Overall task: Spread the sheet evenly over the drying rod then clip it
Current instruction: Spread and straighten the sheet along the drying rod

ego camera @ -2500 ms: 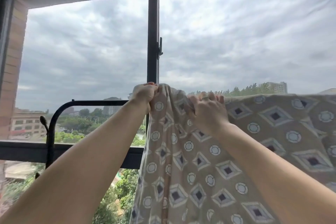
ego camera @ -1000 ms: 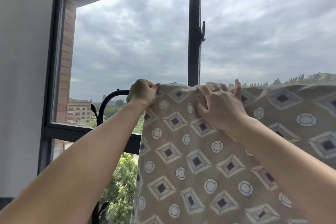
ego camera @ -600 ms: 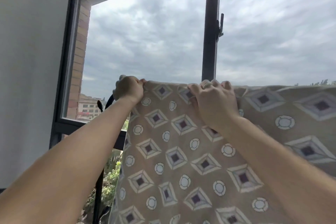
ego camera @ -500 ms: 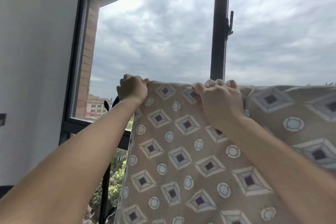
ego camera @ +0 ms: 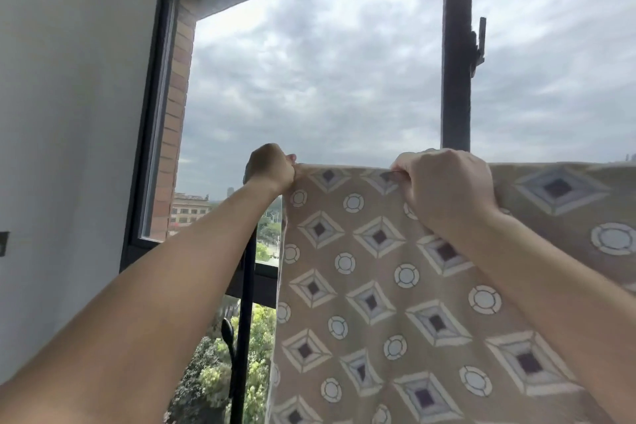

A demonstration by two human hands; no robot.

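At the window's left side stands the rack post (ego camera: pixel 246 303). Beside it the left hand (ego camera: pixel 272 167) is fisted on the sheet's (ego camera: pixel 378 286) top corner, where the rod must run, hidden by cloth. Further right the right hand (ego camera: pixel 444 186) pinches the top fold, pulling it taut. The sheet hangs draped and nearly flat; spreading looks almost finished. No clip shows, so clipping remains.
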